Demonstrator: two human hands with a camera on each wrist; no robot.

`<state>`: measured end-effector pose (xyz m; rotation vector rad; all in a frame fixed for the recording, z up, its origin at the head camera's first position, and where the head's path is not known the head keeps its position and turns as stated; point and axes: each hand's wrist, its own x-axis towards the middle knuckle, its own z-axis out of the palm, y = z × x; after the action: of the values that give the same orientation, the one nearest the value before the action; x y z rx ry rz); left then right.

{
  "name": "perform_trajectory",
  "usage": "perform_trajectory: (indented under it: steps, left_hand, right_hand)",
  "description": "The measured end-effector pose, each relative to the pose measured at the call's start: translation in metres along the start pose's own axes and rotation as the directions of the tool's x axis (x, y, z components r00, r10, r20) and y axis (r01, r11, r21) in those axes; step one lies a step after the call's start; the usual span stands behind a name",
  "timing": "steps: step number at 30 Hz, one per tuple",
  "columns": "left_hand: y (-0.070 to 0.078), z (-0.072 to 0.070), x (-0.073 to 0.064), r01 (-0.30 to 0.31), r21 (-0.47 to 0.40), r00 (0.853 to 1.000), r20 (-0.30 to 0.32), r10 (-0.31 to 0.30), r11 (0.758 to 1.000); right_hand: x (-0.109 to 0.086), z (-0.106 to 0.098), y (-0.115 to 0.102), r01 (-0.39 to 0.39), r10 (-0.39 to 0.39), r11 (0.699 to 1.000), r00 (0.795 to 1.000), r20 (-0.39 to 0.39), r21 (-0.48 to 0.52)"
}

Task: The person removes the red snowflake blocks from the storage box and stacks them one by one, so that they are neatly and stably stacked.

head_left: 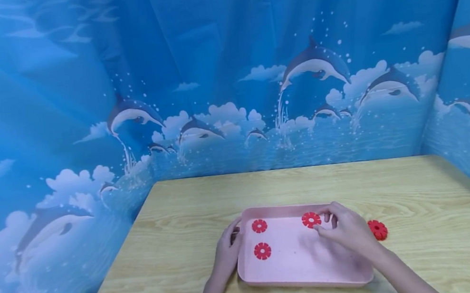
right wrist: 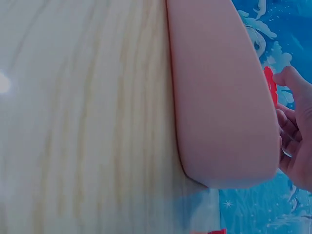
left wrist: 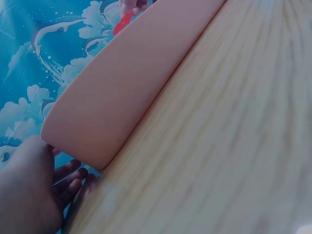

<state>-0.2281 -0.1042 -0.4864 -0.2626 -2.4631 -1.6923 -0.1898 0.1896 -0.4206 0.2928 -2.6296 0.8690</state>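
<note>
My right hand (head_left: 347,230) pinches a red notched plastic snowflake disc (head_left: 311,220) between thumb and fingers, over the back right part of a pink tray (head_left: 291,269). In the right wrist view, the disc (right wrist: 270,87) shows above the tray rim. My left hand (head_left: 228,250) rests against the tray's left side, its fingers loosely bent by the outer wall (left wrist: 102,92). Inside the tray, two more red snowflake discs, one at the back (head_left: 259,226) and one nearer (head_left: 262,251), lie along the left side.
Right of the tray, partly behind my right hand, another red snowflake disc or a small stack of them (head_left: 378,230) sits on the wooden table (head_left: 190,208). A blue curtain (head_left: 226,61) printed with dolphins hangs along the table's back and sides.
</note>
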Motion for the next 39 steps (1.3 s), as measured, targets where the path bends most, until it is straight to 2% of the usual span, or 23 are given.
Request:
perform_trajectory:
  steps: [9, 17, 25, 33, 39]
  left_hand:
    - [0.000, 0.000, 0.000, 0.006, 0.015, 1.000, 0.004, -0.006, 1.000]
    - [0.001, 0.000, -0.001, 0.008, 0.015, 1.000, 0.005, -0.008, 1.000]
    - [0.003, 0.000, 0.000, 0.027, -0.002, 1.000, 0.007, -0.027, 1.000]
    - [0.002, 0.000, 0.000, 0.036, 0.005, 0.999, 0.011, -0.036, 0.999]
    - [0.001, 0.000, -0.001, 0.012, 0.005, 1.000, 0.003, -0.012, 1.000]
  right_hand:
    - [-0.008, -0.022, 0.016, 0.020, -0.022, 0.999, 0.996, -0.091, -0.027]
    - [-0.017, -0.040, 0.031, 0.006, -0.007, 1.000, 0.993, -0.119, -0.012]
    - [-0.025, -0.057, 0.048, 0.001, -0.005, 1.000, 0.983, -0.181, -0.021]
    - [-0.035, -0.065, 0.066, -0.018, 0.015, 1.000, 0.978, -0.209, -0.017]
    - [-0.040, -0.068, 0.079, -0.042, 0.038, 0.999, 0.975, -0.221, -0.015]
